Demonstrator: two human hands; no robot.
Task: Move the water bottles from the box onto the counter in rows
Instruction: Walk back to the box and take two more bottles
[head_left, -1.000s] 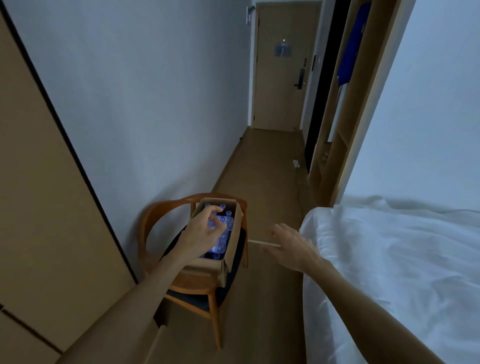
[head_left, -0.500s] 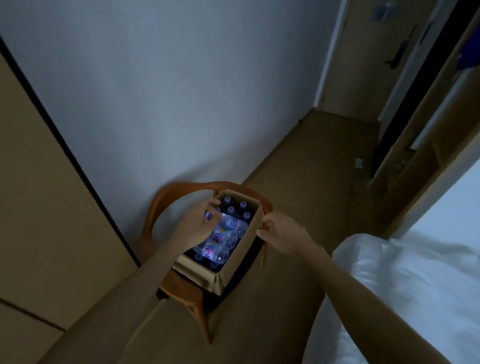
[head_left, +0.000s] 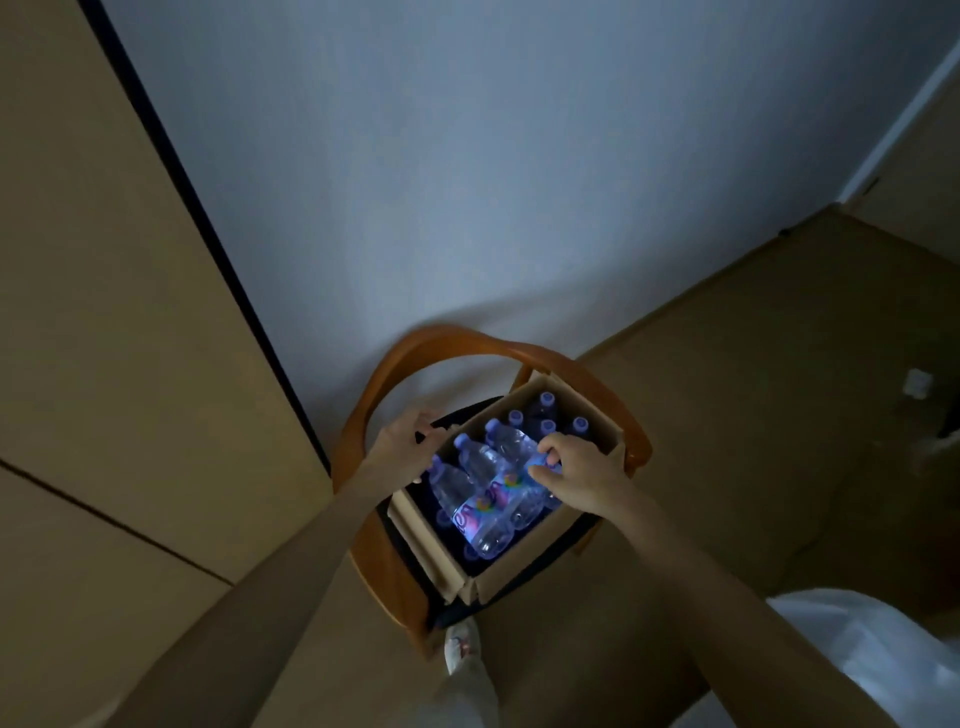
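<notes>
Dim room, view steeply down. Open cardboard box (head_left: 597, 415) sat on the dark seat of a wooden armchair (head_left: 415, 353) against the pale wall. Water bottles (head_left: 483, 499) all inside it: several lying across the top, more standing upright with caps showing at the far end. Left hand (head_left: 402, 449) gripped the box's left wall, fingers curled over the rim. Right hand (head_left: 582, 470) curled round the cap end of one lying bottle. White bedding (head_left: 852, 660) lower right; one shoe (head_left: 462, 644) on the floor.
</notes>
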